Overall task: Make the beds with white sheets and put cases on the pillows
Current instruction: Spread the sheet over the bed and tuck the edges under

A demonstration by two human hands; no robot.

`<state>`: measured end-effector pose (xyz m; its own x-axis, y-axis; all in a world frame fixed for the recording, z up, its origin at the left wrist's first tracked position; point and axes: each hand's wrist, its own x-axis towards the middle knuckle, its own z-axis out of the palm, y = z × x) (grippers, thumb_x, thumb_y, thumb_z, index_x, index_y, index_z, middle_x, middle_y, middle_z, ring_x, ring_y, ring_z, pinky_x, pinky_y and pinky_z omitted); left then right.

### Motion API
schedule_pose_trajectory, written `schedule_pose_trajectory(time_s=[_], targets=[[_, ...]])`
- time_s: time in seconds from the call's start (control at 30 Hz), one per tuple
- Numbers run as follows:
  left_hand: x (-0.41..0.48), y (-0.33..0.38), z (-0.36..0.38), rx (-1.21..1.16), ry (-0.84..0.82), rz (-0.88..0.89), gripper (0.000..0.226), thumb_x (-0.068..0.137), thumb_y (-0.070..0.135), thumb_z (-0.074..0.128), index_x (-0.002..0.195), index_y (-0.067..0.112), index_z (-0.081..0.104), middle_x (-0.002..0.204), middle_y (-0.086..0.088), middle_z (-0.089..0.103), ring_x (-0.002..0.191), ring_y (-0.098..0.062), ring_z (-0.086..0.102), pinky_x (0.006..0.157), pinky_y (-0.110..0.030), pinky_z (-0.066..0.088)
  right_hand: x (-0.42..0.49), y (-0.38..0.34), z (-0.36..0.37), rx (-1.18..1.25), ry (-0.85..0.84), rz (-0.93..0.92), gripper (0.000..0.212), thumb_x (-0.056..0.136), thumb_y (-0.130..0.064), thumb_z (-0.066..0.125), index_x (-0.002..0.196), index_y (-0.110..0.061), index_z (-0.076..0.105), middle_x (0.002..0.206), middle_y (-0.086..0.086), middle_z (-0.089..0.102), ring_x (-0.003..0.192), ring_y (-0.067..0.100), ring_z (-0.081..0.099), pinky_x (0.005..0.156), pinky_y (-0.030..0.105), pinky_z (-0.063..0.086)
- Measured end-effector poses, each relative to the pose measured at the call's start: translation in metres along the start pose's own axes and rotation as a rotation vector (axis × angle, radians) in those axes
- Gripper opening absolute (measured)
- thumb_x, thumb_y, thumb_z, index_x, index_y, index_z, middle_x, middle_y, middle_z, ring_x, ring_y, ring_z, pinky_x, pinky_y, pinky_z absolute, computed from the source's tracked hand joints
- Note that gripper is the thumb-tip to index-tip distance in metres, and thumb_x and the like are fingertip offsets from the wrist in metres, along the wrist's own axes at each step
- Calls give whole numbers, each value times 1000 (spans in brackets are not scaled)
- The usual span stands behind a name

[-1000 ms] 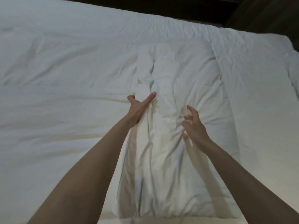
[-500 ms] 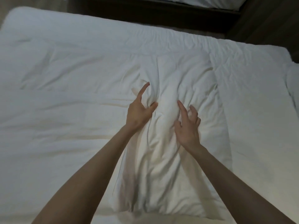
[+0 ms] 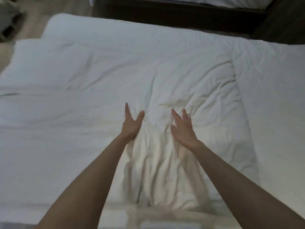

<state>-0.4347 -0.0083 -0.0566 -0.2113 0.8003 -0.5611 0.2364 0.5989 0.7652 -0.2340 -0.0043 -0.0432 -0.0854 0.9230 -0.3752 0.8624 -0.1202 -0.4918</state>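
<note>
Resting on one white pillow (image 3: 189, 100), left hand (image 3: 131, 124) and right hand (image 3: 182, 128), two, fingers spread wide

- A bedroom is shown, and the two beds seen suggest a guest room.
- Most of the frame is filled by a bed (image 3: 49, 146) covered in white bedding, which is creased in places.
- A white pillow (image 3: 198, 83) is laid on it at centre right.
- The white edge of a second bed (image 3: 219, 0) is seen along the top, parted from the first by a dark band (image 3: 165, 14).
- Pale, wood-toned floor (image 3: 38, 17) is seen at upper left.
</note>
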Motion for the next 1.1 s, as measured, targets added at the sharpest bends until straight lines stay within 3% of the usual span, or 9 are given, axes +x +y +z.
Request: schedule_pose_trajectory(time_s=[0.33, 0.4, 0.5, 0.6, 0.73, 0.83, 0.9, 0.97, 1.1], targets=[[-64, -73, -13, -54, -376, -27, 129, 61, 69, 76, 148, 43, -17, 159, 13, 10, 141, -16, 29, 116, -38, 24, -78, 11, 28, 169, 127, -56, 55, 93, -12, 55, 144, -25, 41, 158, 11, 19, 145, 22, 21, 116, 32, 23], [-74, -84, -14, 88, -391, -16, 124, 67, 62, 76, 149, 40, -15, 157, 11, 18, 140, -16, 31, 111, -29, 16, -97, 12, 35, 111, 146, -58, 58, 91, -10, 57, 144, -26, 41, 157, 11, 22, 142, 23, 27, 114, 33, 26], [-81, -97, -11, 250, -339, -69, 108, 67, 75, 62, 150, 37, 4, 147, 1, 44, 130, -26, 47, 112, -40, 32, -118, 19, 46, 37, 171, -71, 60, 88, -10, 59, 143, -26, 43, 155, 16, 26, 140, 32, 30, 112, 43, 31], [-85, -92, -15, 213, -366, -59, 83, 84, 62, 54, 150, 26, 19, 144, 0, 47, 127, -26, 48, 106, -38, 39, -133, 21, 49, 61, 171, 5, 61, 89, -12, 57, 145, -30, 40, 156, 16, 24, 141, 34, 26, 113, 45, 29], [-88, -90, -41, 154, -420, -29, 78, 93, 45, 56, 152, 36, 5, 145, 4, 42, 115, -21, 54, 84, -31, 49, -148, 22, 57, 91, 182, 63, 57, 92, -16, 53, 145, -32, 38, 158, 13, 19, 144, 30, 19, 118, 41, 18], [-89, -101, -60, 460, -425, -66, 87, 95, 38, 55, 150, 41, -11, 137, -4, 46, 103, -31, 60, 59, -32, 54, -153, 26, 74, 17, -88, 133, 55, 93, -30, 46, 145, -41, 33, 161, 2, 5, 148, 25, 5, 118, 47, 9], [-87, -105, -68, 641, -410, -65, 90, 93, 37, 59, 151, 36, -10, 136, -15, 50, 102, -34, 61, 70, -37, 56, -156, 22, 77, 40, -148, 179, 51, 95, -25, 48, 144, -33, 38, 161, 3, 9, 148, 21, 11, 118, 41, 14], [-81, -100, -75, 690, -320, -9, 88, 92, 42, 58, 153, 30, -4, 132, -20, 53, 101, -32, 60, 82, -36, 51, -159, 14, 74, 77, -24, 201, 49, 94, -21, 49, 142, -31, 43, 159, 3, 21, 143, 23, 24, 113, 39, 28], [-67, -65, -79, 495, -167, 70, 75, 95, 42, 52, 154, 24, 10, 138, -19, 47, 110, -30, 58, 91, -32, 45, -151, -9, 51, 76, 153, 153, 48, 94, -17, 51, 140, -30, 45, 153, 1, 33, 136, 25, 33, 106, 40, 33]])
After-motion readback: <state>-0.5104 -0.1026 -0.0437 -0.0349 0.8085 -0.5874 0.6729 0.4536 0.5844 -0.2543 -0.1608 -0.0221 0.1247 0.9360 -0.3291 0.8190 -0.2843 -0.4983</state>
